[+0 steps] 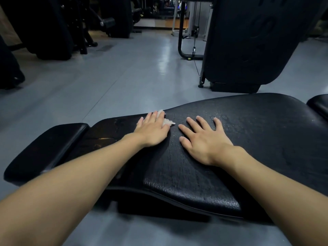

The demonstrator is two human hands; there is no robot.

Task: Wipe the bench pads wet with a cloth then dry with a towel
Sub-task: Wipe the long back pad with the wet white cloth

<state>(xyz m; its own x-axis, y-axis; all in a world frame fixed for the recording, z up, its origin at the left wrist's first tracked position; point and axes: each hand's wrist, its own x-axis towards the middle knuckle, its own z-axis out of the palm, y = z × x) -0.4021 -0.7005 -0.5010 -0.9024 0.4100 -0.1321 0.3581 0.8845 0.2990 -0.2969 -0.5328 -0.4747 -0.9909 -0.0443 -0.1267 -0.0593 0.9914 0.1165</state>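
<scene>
Left hand (152, 130) flat, fingers straight and close together, pressing a white cloth (167, 122) onto the long black bench pad (248, 139) near its far edge; cloth mostly hidden beneath the fingers. Right hand (204, 141) just beside, palm down, fingers spread, resting bare on the same pad. Small pad (44, 148) at the left end, narrow pad (319, 107) at the right edge. Grey floor (115, 77) and dark gym machines (248, 41) beyond.

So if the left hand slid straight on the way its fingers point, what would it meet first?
Nothing solid, it seems: the left hand, flat on the white cloth, sits at the far edge of the bench pad, and past that only grey floor shows.
</scene>
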